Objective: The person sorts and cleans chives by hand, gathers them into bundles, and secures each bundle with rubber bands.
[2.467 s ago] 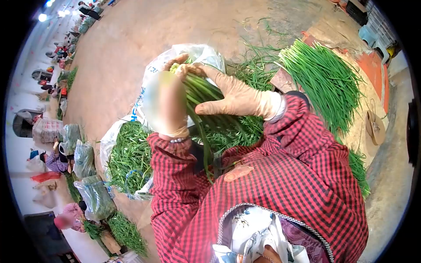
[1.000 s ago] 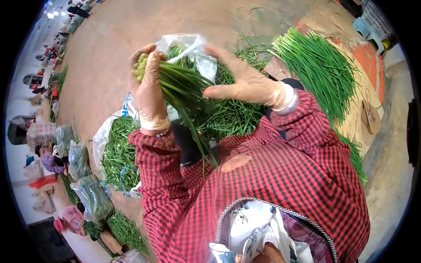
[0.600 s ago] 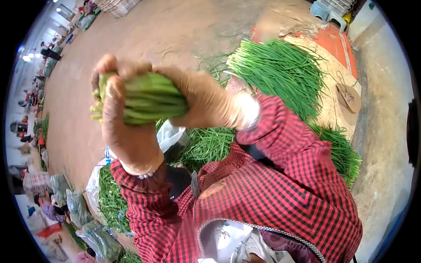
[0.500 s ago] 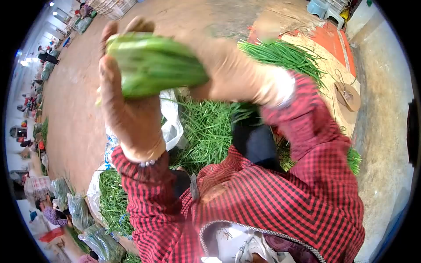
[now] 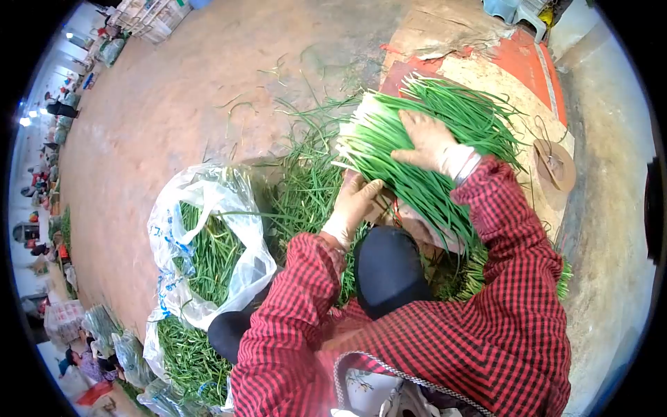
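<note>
A thick bunch of garlic chives (image 5: 379, 135), with white stem ends to the left and green leaves to the lower right, lies on a low board in front of me. My right hand (image 5: 427, 142), in a pale glove, rests flat on top of the bunch with its thumb and fingers apart. My left hand (image 5: 356, 205), also gloved, is at the near edge of the board, just below the white ends. Its fingers are partly spread and nothing shows in them. More green chive leaves (image 5: 462, 104) lie behind the bunch.
A white plastic bag (image 5: 246, 229) full of greens stands at my left knee. Loose green leaves (image 5: 306, 174) litter the floor between bag and board. Beside the wall lies a brown roll of tape or cord (image 5: 554, 165). Distant people and filled bags line the far left.
Both hands have come down from high in front of me, where they held a bundle of greens. The bunch now lies on the board under my right hand; my left hand is off it.
</note>
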Demonstrator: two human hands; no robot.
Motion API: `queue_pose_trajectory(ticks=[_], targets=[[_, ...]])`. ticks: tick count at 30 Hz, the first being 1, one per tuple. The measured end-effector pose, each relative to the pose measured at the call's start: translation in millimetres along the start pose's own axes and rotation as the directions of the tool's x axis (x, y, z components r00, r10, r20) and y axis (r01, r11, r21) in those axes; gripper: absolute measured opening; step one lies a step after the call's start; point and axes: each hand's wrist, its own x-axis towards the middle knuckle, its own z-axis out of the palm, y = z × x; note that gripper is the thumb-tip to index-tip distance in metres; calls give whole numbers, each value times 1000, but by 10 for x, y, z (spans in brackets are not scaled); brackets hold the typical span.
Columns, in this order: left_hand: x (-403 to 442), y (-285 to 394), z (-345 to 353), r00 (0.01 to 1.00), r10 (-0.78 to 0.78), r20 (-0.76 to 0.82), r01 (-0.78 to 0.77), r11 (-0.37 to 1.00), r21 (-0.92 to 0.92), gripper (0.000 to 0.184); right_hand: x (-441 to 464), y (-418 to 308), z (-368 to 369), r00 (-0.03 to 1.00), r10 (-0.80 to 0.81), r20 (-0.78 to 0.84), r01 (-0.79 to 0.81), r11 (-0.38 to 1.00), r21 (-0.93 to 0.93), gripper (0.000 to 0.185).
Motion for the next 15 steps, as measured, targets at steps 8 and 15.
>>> queue_pose_trajectory(ticks=[8,15], targets=[[147,1,1,998,-64,24,63,997,51,61,506,559,87,990,-5,-138,66,896,439,88],[281,158,273,997,-71,-3,66,941,-333,49,690,335,237,989,20,147,-96,840,533,85]])
